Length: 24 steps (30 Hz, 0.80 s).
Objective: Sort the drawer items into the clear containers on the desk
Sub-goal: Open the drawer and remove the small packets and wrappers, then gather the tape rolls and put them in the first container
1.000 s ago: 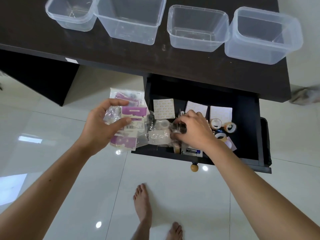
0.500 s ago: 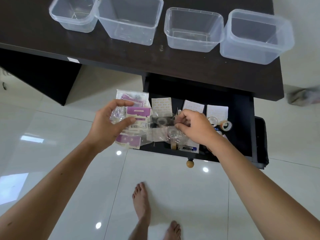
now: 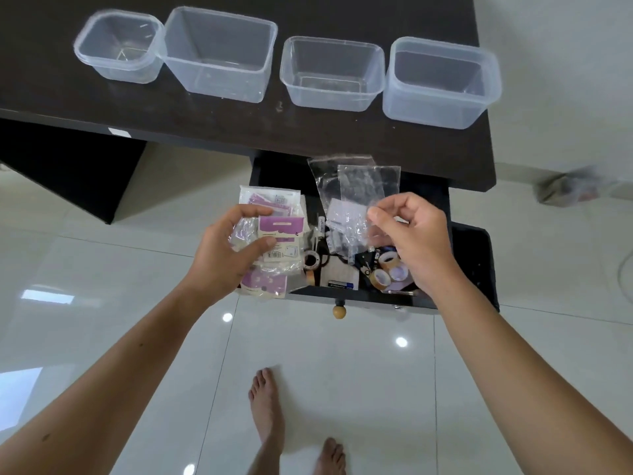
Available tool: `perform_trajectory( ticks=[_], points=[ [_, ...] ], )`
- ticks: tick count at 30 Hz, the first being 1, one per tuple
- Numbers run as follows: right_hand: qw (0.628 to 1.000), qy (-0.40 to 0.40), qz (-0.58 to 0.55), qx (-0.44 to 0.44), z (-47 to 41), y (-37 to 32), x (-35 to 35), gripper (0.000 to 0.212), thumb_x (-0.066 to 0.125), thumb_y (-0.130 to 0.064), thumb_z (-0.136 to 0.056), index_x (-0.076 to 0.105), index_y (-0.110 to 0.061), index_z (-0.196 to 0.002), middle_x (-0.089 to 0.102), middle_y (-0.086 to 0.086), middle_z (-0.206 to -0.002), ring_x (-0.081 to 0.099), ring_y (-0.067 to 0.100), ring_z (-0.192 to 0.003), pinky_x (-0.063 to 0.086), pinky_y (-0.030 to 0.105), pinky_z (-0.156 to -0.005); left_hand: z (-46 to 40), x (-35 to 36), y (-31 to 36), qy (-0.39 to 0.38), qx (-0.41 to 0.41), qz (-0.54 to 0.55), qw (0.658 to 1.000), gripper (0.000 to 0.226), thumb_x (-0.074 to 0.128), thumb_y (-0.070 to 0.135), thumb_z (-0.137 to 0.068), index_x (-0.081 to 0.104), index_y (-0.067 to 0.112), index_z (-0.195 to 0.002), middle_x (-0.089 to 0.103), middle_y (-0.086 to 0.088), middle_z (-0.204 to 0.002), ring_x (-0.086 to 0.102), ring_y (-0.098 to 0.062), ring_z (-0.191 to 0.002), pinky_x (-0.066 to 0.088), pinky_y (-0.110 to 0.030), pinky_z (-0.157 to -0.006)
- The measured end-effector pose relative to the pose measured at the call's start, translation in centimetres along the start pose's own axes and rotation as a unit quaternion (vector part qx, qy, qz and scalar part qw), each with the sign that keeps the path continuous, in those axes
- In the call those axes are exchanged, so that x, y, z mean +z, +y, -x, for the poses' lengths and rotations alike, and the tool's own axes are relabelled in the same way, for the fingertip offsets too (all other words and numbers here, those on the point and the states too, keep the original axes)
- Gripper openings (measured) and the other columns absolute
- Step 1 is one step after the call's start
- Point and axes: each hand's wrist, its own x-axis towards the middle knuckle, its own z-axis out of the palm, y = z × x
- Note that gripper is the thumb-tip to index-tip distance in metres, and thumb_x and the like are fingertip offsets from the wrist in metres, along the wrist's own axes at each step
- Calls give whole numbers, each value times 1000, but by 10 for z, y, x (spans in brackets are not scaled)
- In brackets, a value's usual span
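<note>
My left hand (image 3: pixel 227 255) grips a stack of purple-and-white packets (image 3: pixel 274 234) in clear wrap, held at the open drawer's left edge. My right hand (image 3: pixel 414 241) pinches two clear plastic bags (image 3: pixel 356 190) and holds them upright above the black drawer (image 3: pixel 472 262). Inside the drawer lie several tape rolls (image 3: pixel 388 270), a battery (image 3: pixel 339 285), a small card and other bits, partly hidden by my hands. Several clear containers stand in a row on the dark desk (image 3: pixel 239 125): a small one (image 3: pixel 118 46), a large one (image 3: pixel 219 53), a shallow one (image 3: pixel 330 72) and one at the right (image 3: pixel 440 80).
The drawer's wooden knob (image 3: pixel 339 311) points toward me. My bare feet (image 3: pixel 267 409) stand on the glossy white tile floor below. A crumpled bag (image 3: pixel 565 188) lies on the floor to the right of the desk.
My right hand has lifted out of the drawer with clear plastic bags and raised them above it. My left hand keeps the purple packets in about the same place.
</note>
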Motion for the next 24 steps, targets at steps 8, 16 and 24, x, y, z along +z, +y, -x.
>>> perform_trajectory(
  ticks=[8, 16, 24],
  points=[
    [995, -34, 74, 53, 20, 13, -42, 23, 88, -35, -86, 74, -19, -92, 77, 10, -94, 79, 31, -83, 65, 59, -80, -9, 80, 33, -73, 81, -31, 994, 46, 81, 30, -91, 61, 37, -131, 59, 33, -131, 51, 5, -133, 59, -42, -99],
    [993, 59, 86, 56, 20, 11, -107, 37, 92, -42, -80, 68, -26, -105, 75, -7, -103, 76, 15, -98, 64, 51, -88, -33, 164, 78, -188, 154, -23, 970, 43, 70, 10, -100, 53, 23, -137, 59, 25, -133, 55, -2, -130, 53, -30, -102],
    [989, 114, -46, 87, 24, 37, -197, 29, 66, -11, -103, 67, -22, -129, 78, -2, -108, 76, 19, -100, 63, 48, -91, -39, 290, 102, -318, 130, 36, 938, 75, 51, 5, -107, 5, 31, -160, 62, 1, -135, 68, -14, -112, 58, -31, -94]
  ],
)
